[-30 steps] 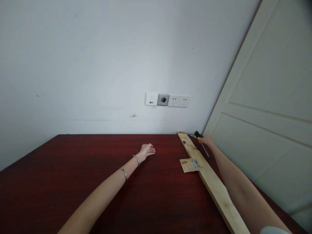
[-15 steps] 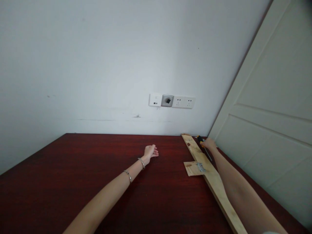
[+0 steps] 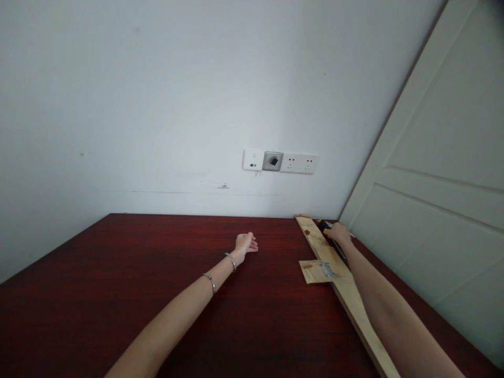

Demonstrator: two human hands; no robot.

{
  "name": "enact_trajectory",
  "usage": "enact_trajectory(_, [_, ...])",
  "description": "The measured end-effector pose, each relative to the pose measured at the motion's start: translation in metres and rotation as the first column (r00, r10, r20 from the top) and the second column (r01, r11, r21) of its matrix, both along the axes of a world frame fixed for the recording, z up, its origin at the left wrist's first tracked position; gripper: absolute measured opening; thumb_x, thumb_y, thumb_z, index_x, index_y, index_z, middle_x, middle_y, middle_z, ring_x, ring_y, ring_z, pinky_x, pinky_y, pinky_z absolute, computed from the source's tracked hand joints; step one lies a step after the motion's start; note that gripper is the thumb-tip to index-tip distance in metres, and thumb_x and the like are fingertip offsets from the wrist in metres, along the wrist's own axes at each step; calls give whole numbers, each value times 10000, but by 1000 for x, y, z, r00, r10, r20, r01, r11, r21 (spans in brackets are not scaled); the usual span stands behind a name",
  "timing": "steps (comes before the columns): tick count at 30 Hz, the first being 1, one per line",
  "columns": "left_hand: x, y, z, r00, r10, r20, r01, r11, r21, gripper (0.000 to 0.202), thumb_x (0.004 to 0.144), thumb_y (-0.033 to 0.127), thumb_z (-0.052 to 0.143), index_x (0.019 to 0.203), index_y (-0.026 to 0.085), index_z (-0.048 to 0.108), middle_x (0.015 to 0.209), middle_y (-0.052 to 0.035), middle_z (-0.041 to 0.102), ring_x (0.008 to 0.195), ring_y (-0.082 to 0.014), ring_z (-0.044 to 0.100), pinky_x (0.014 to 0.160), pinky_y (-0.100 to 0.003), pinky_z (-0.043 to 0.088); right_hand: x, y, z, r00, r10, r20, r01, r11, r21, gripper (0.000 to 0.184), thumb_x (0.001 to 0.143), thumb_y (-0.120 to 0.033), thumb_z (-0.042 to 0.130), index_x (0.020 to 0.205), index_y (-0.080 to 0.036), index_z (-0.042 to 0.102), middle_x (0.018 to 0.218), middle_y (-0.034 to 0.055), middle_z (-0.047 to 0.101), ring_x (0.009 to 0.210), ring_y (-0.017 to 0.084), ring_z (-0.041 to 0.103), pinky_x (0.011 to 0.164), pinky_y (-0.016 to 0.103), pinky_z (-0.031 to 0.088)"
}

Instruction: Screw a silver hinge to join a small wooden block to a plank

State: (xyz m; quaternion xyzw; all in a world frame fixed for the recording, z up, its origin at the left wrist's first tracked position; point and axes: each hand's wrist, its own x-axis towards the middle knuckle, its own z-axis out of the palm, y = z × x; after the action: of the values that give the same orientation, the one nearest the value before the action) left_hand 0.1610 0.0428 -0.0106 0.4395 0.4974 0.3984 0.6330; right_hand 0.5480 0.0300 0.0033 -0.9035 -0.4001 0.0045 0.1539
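My left hand (image 3: 244, 243) hovers over or rests on the dark red table, its fingers loosely bent and a little apart, with nothing seen in them. Two bracelets circle that wrist and forearm. At the far right, my right hand (image 3: 339, 233) is closed around a tool with a black-and-yellow handle (image 3: 323, 226). A narrow dark shaft or blade points from it back toward me; its exact kind is hard to make out. Alongside lies a long wooden plank (image 3: 346, 286), with a short wooden piece (image 3: 311, 271) across it and a small metal hinge-like part (image 3: 327, 269) at the joint.
The red table (image 3: 157, 257) meets a white wall (image 3: 157, 105) at its far edge. Sockets and switches (image 3: 291, 162) sit on the wall above. A white panelled door (image 3: 441, 173) borders the right side. Something whitish (image 3: 352, 235) shows beyond my right hand.
The view has shifted slightly. The tool in my right hand has turned a little, its shaft now looking darker and broader. My left hand keeps its pose.
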Motion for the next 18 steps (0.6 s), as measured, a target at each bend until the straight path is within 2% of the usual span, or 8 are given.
enact_trajectory(3, [0,0,-1,1000,4,5,-4,1000,3,218,901,183,403,737,110,525,536,-24,570,440,-98,558,528,-243,527,-2,-1,2,999,-28,-22,26,997,-66,369,847,-353,637,1125,-111,623,1099,142,650,971,245,651,785,395,545])
enact_trajectory(6, [-1,0,-1,1000,6,10,-6,1000,2,212,897,192,415,736,111,527,532,-26,570,441,-101,559,528,-245,526,-5,-4,5,1000,-16,-6,16,998,-67,439,758,-351,668,1083,-57,667,1047,234,672,972,318,671,721,379,549])
enact_trajectory(13, [1,3,-3,1000,8,24,-8,1000,-9,211,891,190,418,734,107,533,526,-32,569,441,-117,562,544,-275,534,-18,-14,20,997,35,64,-32,998,-46,463,762,-368,621,1061,-20,682,1045,284,678,956,342,681,702,375,544])
enact_trajectory(18, [-3,3,-2,996,-42,78,43,999,-15,230,910,199,409,746,103,539,546,-38,573,470,-113,567,605,-289,552,-44,-17,38,983,118,143,-116,993,-17,408,827,-346,543,1006,-19,709,1038,289,687,989,342,672,773,372,520])
